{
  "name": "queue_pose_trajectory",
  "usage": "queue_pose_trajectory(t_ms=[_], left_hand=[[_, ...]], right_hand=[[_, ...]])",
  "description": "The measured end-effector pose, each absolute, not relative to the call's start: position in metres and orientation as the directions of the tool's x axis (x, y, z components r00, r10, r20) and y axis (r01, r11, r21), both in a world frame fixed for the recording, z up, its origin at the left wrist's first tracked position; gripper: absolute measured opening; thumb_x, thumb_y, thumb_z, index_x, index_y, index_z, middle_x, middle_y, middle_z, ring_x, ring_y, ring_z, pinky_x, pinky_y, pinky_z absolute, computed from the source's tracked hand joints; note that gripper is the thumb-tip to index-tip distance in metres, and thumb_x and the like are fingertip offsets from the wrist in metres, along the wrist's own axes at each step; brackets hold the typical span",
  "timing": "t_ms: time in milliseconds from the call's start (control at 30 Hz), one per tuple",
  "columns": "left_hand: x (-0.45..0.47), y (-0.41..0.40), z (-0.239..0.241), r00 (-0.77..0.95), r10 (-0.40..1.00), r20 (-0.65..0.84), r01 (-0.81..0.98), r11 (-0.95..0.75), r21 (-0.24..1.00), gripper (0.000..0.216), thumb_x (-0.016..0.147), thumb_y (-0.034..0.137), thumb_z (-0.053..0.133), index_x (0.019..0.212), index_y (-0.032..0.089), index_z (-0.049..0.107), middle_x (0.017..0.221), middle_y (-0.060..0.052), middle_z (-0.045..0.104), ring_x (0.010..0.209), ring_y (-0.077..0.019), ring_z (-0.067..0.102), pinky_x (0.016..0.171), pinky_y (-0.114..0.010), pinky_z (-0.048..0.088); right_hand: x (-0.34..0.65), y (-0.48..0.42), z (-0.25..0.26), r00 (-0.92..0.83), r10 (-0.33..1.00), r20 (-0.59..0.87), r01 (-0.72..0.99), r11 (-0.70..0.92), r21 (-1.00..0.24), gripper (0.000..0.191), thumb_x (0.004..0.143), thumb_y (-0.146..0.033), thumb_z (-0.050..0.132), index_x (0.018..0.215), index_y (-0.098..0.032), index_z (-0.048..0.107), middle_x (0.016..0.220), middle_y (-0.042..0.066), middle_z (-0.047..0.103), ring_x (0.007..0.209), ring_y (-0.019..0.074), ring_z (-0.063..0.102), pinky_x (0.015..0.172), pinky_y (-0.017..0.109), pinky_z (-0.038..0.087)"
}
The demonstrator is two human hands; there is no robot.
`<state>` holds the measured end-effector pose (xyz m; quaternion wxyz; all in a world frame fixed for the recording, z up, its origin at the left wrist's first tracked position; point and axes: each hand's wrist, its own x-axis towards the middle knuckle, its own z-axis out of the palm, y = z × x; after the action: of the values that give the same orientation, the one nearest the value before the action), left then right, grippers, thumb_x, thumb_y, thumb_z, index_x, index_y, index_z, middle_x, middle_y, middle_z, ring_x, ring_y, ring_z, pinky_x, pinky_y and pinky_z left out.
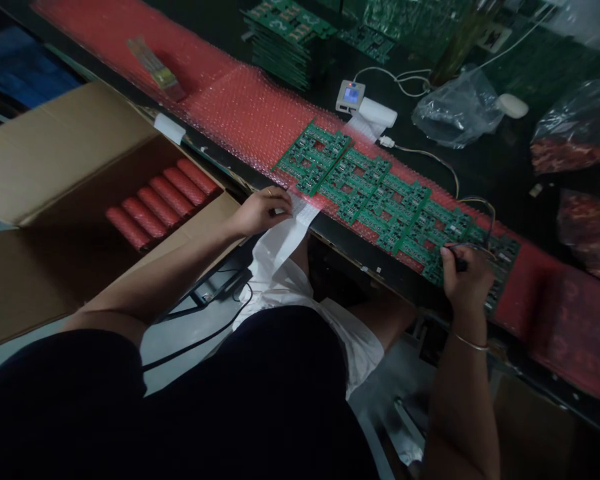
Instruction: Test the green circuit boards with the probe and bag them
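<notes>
Several green circuit boards (380,193) line the bench (480,160) edge, right hand (464,279) closed on a thin dark probe (459,260) at their right end, left hand (261,211) pinching a white paper strip (291,233) opposite.

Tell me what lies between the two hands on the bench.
Head view: a row of green circuit boards on red bubble wrap runs from the left hand to the right hand, which grips a dark probe.

Left hand (263,210) on paper strip (291,235), right hand (464,275) holding probe (459,261), circuit boards (375,190) (on bubble wrap (240,107))
</notes>
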<state>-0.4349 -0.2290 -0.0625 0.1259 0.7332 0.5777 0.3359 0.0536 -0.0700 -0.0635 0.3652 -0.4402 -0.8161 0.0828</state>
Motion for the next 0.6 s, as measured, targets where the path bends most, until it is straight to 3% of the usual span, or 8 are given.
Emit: queue_pose_trajectory(t_ms=[167,300,433,600], left_hand=[[-0.403,-0.228,-0.017,0.157,0.94,0.302,0.728,-0.317,0.608,0.027,0.102,0.041,0.064,0.093,0.02,0.079,0.105,-0.009,0.078,0.099,-0.0211,0.073,0.093,-0.033,0.058],[-0.319,-0.198,0.009,0.313,0.892,0.326,0.575,-0.452,0.682,0.019,0.103,0.03,0.063,0.097,0.02,0.077,0.108,-0.009,0.076,0.103,-0.021,0.072,0.097,-0.035,0.057],[-0.219,-0.147,-0.002,0.474,0.811,0.343,0.498,-0.568,0.655,0.018,0.099,0.016,0.06,0.093,0.02,0.077,0.111,-0.01,0.073,0.109,-0.0235,0.07,0.104,-0.041,0.056],[-0.153,-0.099,-0.029,0.541,0.797,0.268,0.581,-0.584,0.567,0.02,0.091,0.01,0.062,0.087,0.017,0.08,0.109,-0.012,0.07,0.109,-0.0282,0.067,0.103,-0.047,0.055]], right_hand=[[0.049,-0.071,-0.062,-0.295,0.812,0.504,0.667,0.553,-0.5,0.038,0.099,-0.06,0.062,0.087,-0.024,0.068,0.092,0.011,0.078,0.093,0.0283,0.072,0.093,0.046,0.056],[0.048,-0.073,-0.057,-0.166,0.867,0.471,0.626,0.461,-0.628,0.042,0.099,-0.063,0.059,0.088,-0.023,0.069,0.092,0.008,0.078,0.089,0.0245,0.072,0.09,0.043,0.058],[0.047,-0.074,-0.054,-0.101,0.903,0.418,0.56,0.399,-0.726,0.043,0.099,-0.063,0.059,0.091,-0.022,0.069,0.09,0.007,0.077,0.084,0.022,0.071,0.083,0.038,0.058],[0.046,-0.072,-0.055,-0.119,0.899,0.421,0.537,0.415,-0.734,0.041,0.1,-0.062,0.06,0.091,-0.023,0.069,0.093,0.007,0.078,0.089,0.0231,0.073,0.088,0.039,0.059]])
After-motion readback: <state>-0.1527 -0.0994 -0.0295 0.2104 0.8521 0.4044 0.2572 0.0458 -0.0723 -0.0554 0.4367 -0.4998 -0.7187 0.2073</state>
